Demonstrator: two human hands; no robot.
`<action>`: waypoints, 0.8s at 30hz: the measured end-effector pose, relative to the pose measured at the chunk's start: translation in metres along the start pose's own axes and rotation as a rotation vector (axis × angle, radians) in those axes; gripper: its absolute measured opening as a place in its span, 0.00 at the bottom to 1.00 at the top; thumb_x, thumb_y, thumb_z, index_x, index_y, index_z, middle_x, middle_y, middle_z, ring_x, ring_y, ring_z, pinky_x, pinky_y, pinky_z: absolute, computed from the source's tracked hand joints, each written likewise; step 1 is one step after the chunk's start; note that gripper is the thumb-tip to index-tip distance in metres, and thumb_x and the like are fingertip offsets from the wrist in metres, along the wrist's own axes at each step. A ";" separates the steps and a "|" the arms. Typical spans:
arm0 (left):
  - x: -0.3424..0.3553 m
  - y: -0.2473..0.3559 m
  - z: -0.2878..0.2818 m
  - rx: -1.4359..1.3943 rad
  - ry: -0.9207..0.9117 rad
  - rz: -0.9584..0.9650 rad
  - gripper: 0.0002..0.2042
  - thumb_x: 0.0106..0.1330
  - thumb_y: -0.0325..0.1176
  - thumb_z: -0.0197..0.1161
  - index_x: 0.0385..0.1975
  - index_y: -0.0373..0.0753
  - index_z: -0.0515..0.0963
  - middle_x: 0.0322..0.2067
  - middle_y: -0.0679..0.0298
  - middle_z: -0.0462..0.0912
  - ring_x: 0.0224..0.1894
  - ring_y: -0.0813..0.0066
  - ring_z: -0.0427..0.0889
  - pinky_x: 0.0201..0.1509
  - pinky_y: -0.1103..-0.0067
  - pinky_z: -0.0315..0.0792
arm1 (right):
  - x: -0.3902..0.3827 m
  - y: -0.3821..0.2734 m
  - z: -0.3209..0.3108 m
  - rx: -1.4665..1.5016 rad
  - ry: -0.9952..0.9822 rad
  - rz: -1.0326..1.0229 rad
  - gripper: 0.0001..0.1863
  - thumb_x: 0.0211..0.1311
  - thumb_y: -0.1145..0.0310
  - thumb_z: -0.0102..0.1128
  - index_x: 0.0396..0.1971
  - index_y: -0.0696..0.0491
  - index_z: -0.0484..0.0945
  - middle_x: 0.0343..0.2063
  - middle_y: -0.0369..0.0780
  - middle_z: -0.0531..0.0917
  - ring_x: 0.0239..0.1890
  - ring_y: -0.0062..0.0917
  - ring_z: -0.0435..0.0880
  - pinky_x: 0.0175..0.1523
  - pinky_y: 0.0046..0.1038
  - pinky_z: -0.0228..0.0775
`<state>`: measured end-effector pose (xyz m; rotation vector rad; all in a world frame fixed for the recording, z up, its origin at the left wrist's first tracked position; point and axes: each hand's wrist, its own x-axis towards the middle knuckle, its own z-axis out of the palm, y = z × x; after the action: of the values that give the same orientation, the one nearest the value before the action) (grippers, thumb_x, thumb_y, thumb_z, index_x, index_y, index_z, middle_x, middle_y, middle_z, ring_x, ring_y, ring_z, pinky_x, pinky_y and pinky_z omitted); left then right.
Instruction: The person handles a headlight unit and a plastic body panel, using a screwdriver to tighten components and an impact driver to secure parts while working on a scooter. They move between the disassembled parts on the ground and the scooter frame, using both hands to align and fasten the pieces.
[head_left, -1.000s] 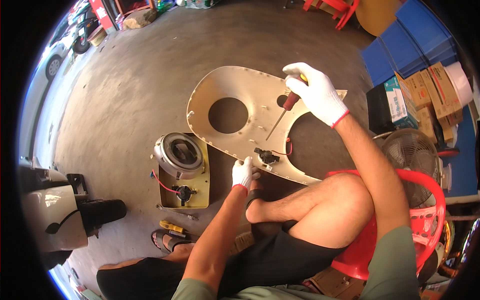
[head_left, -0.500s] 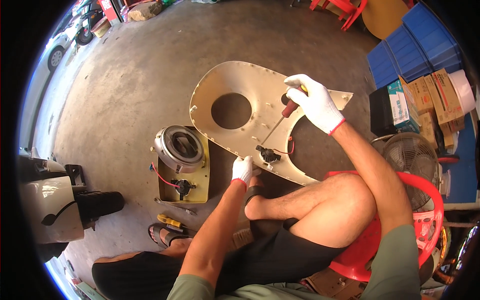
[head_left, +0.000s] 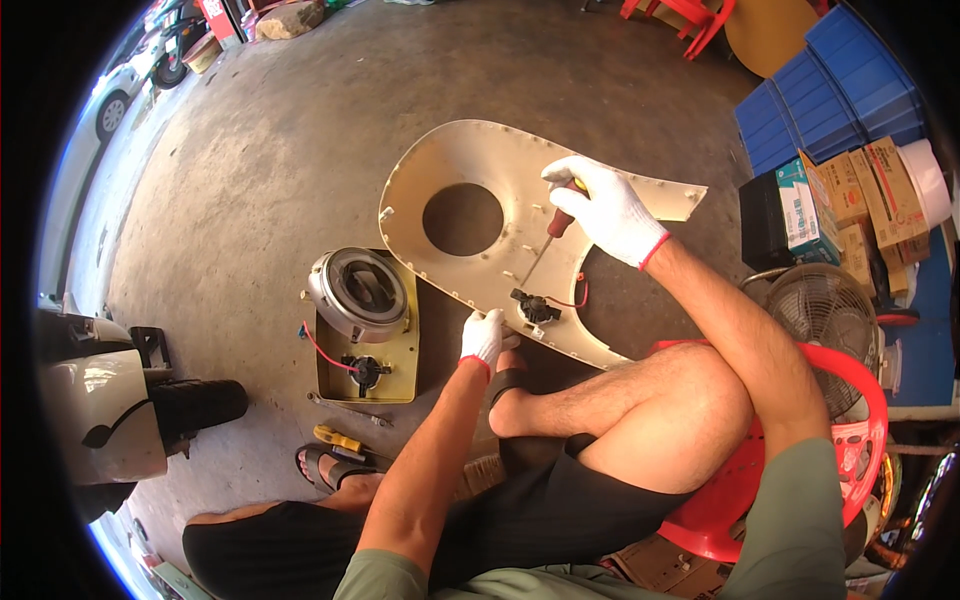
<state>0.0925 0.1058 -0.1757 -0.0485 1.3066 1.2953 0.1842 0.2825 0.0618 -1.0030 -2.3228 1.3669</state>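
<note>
My right hand [head_left: 605, 205], in a white glove, is closed on a red-handled screwdriver [head_left: 556, 228]. Its shaft slants down toward a black fitting [head_left: 535, 308] with a red wire, mounted on a cream curved panel [head_left: 465, 156] with large round cutouts. Whether the tip touches the fitting I cannot tell. My gloved left hand [head_left: 483, 335] grips the panel's lower edge. Left of the panel, a yellow tray [head_left: 400, 385] holds a silver round lamp housing [head_left: 355, 295] and a second black fitting [head_left: 366, 374] with a red wire.
A scooter [head_left: 100, 420] stands at left. On the floor lie a metal wrench [head_left: 340, 408] and a yellow-handled tool [head_left: 338, 437]. At right are a red plastic chair [head_left: 860, 390] under my arm, a fan [head_left: 810, 320], cardboard boxes [head_left: 880, 195] and blue bins [head_left: 830, 80].
My right hand with the screwdriver has moved down and to the left, bringing the shaft closer to the black fitting. My left hand stays on the panel edge.
</note>
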 end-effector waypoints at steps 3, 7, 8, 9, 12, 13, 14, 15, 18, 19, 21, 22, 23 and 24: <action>0.002 -0.001 -0.003 0.019 -0.001 0.001 0.11 0.70 0.31 0.53 0.46 0.33 0.73 0.38 0.58 0.81 0.30 0.68 0.83 0.31 0.73 0.81 | 0.004 0.005 -0.004 0.053 0.072 -0.060 0.14 0.67 0.71 0.57 0.50 0.60 0.76 0.35 0.42 0.80 0.28 0.22 0.84 0.39 0.27 0.76; 0.002 -0.002 -0.003 -0.004 -0.005 -0.005 0.11 0.70 0.31 0.53 0.46 0.33 0.73 0.36 0.59 0.81 0.30 0.69 0.82 0.31 0.74 0.81 | 0.005 0.004 -0.015 0.130 0.185 -0.103 0.13 0.65 0.75 0.58 0.49 0.60 0.76 0.35 0.40 0.79 0.26 0.21 0.83 0.34 0.26 0.76; 0.001 -0.002 -0.001 -0.006 -0.007 0.000 0.11 0.70 0.31 0.53 0.46 0.32 0.73 0.36 0.59 0.81 0.29 0.70 0.82 0.31 0.74 0.81 | 0.005 0.003 -0.020 0.148 0.230 -0.108 0.13 0.65 0.76 0.58 0.49 0.60 0.76 0.35 0.39 0.78 0.26 0.21 0.83 0.33 0.25 0.76; 0.002 -0.002 -0.003 -0.009 -0.005 0.008 0.11 0.70 0.31 0.53 0.46 0.32 0.73 0.36 0.59 0.81 0.29 0.70 0.82 0.31 0.74 0.81 | 0.005 0.002 -0.024 0.194 0.251 -0.108 0.12 0.66 0.76 0.57 0.48 0.59 0.77 0.36 0.39 0.78 0.26 0.20 0.83 0.33 0.24 0.76; 0.002 -0.003 -0.006 -0.012 -0.031 0.015 0.11 0.70 0.31 0.53 0.46 0.32 0.73 0.37 0.59 0.81 0.29 0.70 0.82 0.30 0.75 0.80 | 0.002 -0.004 -0.039 0.088 0.383 -0.221 0.12 0.67 0.77 0.56 0.49 0.57 0.78 0.37 0.38 0.79 0.25 0.20 0.83 0.32 0.24 0.76; 0.001 -0.003 -0.006 -0.011 -0.032 0.015 0.11 0.70 0.31 0.53 0.46 0.32 0.73 0.37 0.59 0.81 0.29 0.70 0.82 0.30 0.75 0.80 | -0.002 -0.008 -0.044 0.056 0.433 -0.211 0.12 0.67 0.77 0.56 0.49 0.58 0.78 0.39 0.39 0.80 0.26 0.20 0.84 0.33 0.23 0.76; 0.001 -0.002 -0.006 -0.021 -0.017 0.011 0.10 0.70 0.31 0.53 0.45 0.32 0.73 0.35 0.59 0.80 0.27 0.71 0.80 0.30 0.75 0.80 | -0.003 -0.010 -0.048 0.087 0.473 -0.221 0.13 0.66 0.78 0.57 0.50 0.57 0.78 0.41 0.40 0.81 0.26 0.21 0.84 0.34 0.23 0.76; -0.001 -0.002 -0.004 -0.030 -0.005 0.006 0.10 0.70 0.31 0.54 0.45 0.33 0.72 0.34 0.60 0.79 0.26 0.73 0.79 0.29 0.75 0.79 | -0.005 -0.008 -0.054 0.067 0.505 -0.243 0.13 0.66 0.78 0.57 0.50 0.57 0.79 0.41 0.40 0.81 0.26 0.21 0.84 0.34 0.23 0.77; -0.003 0.001 -0.002 -0.094 -0.008 -0.019 0.07 0.70 0.30 0.55 0.41 0.34 0.70 0.29 0.64 0.74 0.22 0.76 0.73 0.25 0.76 0.75 | -0.010 -0.001 -0.067 -0.010 0.567 -0.305 0.14 0.65 0.79 0.58 0.50 0.57 0.79 0.41 0.40 0.81 0.26 0.20 0.83 0.34 0.23 0.78; -0.005 0.002 0.000 -0.091 -0.011 -0.021 0.07 0.70 0.30 0.55 0.41 0.34 0.70 0.29 0.64 0.74 0.22 0.76 0.73 0.25 0.76 0.75 | -0.012 0.000 -0.068 -0.025 0.587 -0.287 0.14 0.65 0.79 0.58 0.51 0.57 0.79 0.42 0.40 0.81 0.25 0.19 0.81 0.33 0.22 0.78; -0.006 0.002 0.001 -0.124 -0.001 -0.006 0.05 0.70 0.29 0.56 0.38 0.37 0.68 0.26 0.66 0.69 0.19 0.78 0.67 0.22 0.77 0.69 | -0.015 -0.001 -0.069 -0.039 0.609 -0.272 0.14 0.65 0.79 0.58 0.51 0.56 0.79 0.42 0.40 0.81 0.24 0.19 0.80 0.32 0.22 0.78; -0.004 0.001 -0.002 -0.123 -0.002 -0.002 0.05 0.70 0.29 0.56 0.38 0.37 0.68 0.26 0.66 0.69 0.19 0.78 0.67 0.22 0.77 0.69 | -0.016 -0.003 -0.069 -0.030 0.596 -0.228 0.14 0.66 0.79 0.58 0.51 0.56 0.79 0.42 0.40 0.81 0.24 0.18 0.79 0.30 0.22 0.77; -0.001 -0.001 -0.006 -0.115 -0.022 0.000 0.07 0.71 0.33 0.57 0.39 0.36 0.69 0.29 0.65 0.71 0.21 0.78 0.70 0.23 0.78 0.72 | -0.017 -0.005 -0.070 -0.020 0.582 -0.185 0.15 0.66 0.78 0.58 0.51 0.56 0.79 0.43 0.40 0.82 0.23 0.17 0.78 0.29 0.21 0.77; -0.001 -0.002 -0.008 -0.105 -0.044 -0.001 0.09 0.72 0.36 0.58 0.41 0.36 0.71 0.31 0.64 0.74 0.22 0.78 0.73 0.25 0.78 0.74 | -0.018 -0.005 -0.070 -0.021 0.585 -0.184 0.15 0.66 0.78 0.58 0.51 0.56 0.79 0.43 0.40 0.82 0.23 0.17 0.78 0.29 0.21 0.77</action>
<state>0.0889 0.0997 -0.1789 -0.0936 1.2002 1.3568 0.2328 0.3149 0.1046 -0.9990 -1.9297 0.8345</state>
